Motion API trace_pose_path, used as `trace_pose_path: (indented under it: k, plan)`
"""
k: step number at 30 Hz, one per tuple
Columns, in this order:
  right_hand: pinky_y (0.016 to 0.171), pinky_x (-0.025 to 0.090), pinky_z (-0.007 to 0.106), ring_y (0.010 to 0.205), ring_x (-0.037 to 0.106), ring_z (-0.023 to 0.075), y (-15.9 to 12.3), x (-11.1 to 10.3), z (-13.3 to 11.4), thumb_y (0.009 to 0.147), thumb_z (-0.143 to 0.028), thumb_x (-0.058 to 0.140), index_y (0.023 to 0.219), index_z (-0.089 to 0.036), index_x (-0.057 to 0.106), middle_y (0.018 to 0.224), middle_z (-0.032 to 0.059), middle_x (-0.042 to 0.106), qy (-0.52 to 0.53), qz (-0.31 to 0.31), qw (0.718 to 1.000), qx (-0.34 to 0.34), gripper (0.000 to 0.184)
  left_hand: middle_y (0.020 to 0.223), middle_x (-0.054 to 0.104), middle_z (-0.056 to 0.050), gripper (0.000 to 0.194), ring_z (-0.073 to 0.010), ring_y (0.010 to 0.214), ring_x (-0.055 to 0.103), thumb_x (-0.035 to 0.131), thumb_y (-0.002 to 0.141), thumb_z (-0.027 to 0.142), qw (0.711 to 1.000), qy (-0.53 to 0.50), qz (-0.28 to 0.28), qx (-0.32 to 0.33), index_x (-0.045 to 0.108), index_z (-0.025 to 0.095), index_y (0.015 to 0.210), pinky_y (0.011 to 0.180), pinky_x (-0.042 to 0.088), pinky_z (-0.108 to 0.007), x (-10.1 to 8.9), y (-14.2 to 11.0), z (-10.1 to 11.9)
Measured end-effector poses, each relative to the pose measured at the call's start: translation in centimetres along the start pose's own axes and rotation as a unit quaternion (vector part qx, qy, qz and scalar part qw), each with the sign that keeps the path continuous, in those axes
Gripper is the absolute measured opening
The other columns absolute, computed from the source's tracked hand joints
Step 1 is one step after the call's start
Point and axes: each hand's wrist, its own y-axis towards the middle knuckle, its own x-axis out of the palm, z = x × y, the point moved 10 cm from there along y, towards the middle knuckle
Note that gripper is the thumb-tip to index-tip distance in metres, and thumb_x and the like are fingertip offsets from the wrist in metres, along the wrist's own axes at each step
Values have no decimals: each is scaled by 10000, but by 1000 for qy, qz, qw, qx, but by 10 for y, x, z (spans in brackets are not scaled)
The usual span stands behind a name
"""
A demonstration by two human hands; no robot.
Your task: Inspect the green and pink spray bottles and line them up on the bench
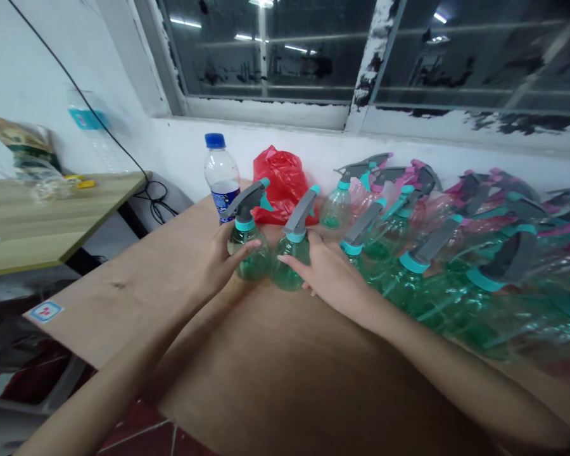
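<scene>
My left hand (221,263) is wrapped round a green spray bottle (249,244) with a grey trigger and teal collar, standing upright on the brown table (275,373). Beside it, my right hand (327,272) grips a second green spray bottle (292,253) of the same kind, also upright. The two bottles stand side by side, nearly touching. To the right lies a pile of several more spray bottles (446,253), green and pink.
A water bottle with a blue cap (221,174) and a red plastic bag (282,183) stand behind the two bottles near the wall. A lighter wooden table (33,221) with clutter is at the left. A window runs above.
</scene>
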Motion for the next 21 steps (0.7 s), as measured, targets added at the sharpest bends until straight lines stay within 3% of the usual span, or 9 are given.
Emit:
trace_pose_path:
  k: [4,12,17,21]
  plan:
    - [556,500,353,642,656,238,0,-4,5,870,-443,528,1140,-75,552,794,128,662,3,-3,999,41,457,1086,667,-99,338,-283,1038,600,603,845,396,1000,-10,-16,-4,602,164,1091,929,461,-445,3,2,0]
    - [570,509,375,731,662,272,-9,-8,-6,854,-442,543,1159,-90,569,888,165,670,6,-12,1000,27,467,1211,631,-100,445,-293,1136,566,643,809,439,1000,-4,-4,-16,582,192,1175,995,431,-476,0,-2,3]
    - [587,510,390,762,658,298,-29,-13,-17,838,-439,579,1154,-59,558,947,189,670,-27,-31,999,18,495,1347,493,-120,601,-337,1265,444,683,774,465,995,31,81,-47,484,243,1295,1025,387,-542,-25,-24,3]
    - [582,506,383,790,665,309,-56,-18,-28,855,-503,551,1139,-80,560,1028,183,662,-72,-49,996,-16,510,1311,485,-86,425,-296,1240,471,575,867,448,992,32,114,-45,518,261,1244,1042,398,-502,-46,-57,33]
